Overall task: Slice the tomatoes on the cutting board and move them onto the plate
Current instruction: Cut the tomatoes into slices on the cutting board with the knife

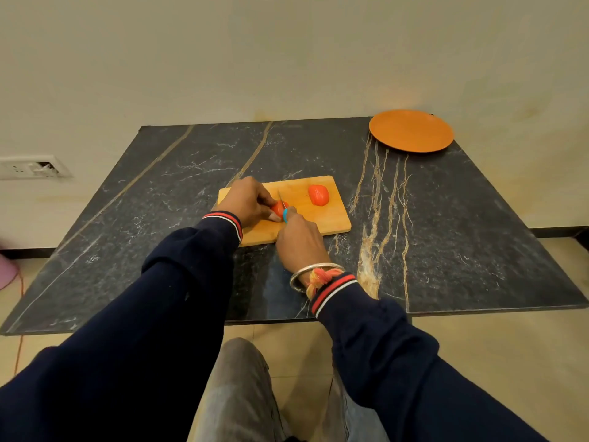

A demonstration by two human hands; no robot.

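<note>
Left fingers [267, 202]: curled down over the near tomato [279, 208], pinning it to the board [331, 218]. Fingertips hidden behind the knuckles; exact contact line cannot be told. Left hand [247, 200]: just left of frame centre, over the left half of the board.

Right fingers [292, 214]: wrapped tight round the blue handle of the knife [284, 214]. Right hand [299, 240]: below and right of the tomato, wrist past the board's lower edge, over the table [462, 234].

Blade: pointing toward the top of the frame, tilted slightly left, set across the right part of the tomato, just beside the left fingers. Depth of cut not visible.

Governing relation: tomato directly above the right knuckles in the frame, touching the left fingers on its left side. Long axis roughly left to right, crossed by the blade. Judged as slicing under way, early in the task.

Second tomato [318, 195]: upper right of the board, apart from both hands, nearer the right one. Whole or already cut – cannot tell.

Plate [411, 130]: upper right of the frame, at the far right corner of the table, well apart from the board. No slices visible on it. Transfer judged an easier reach for the right hand, at present occupied by the knife.

Hazard, as judged: cutting edge close to the left fingers – hold these curled back from the blade on each stroke.
</note>
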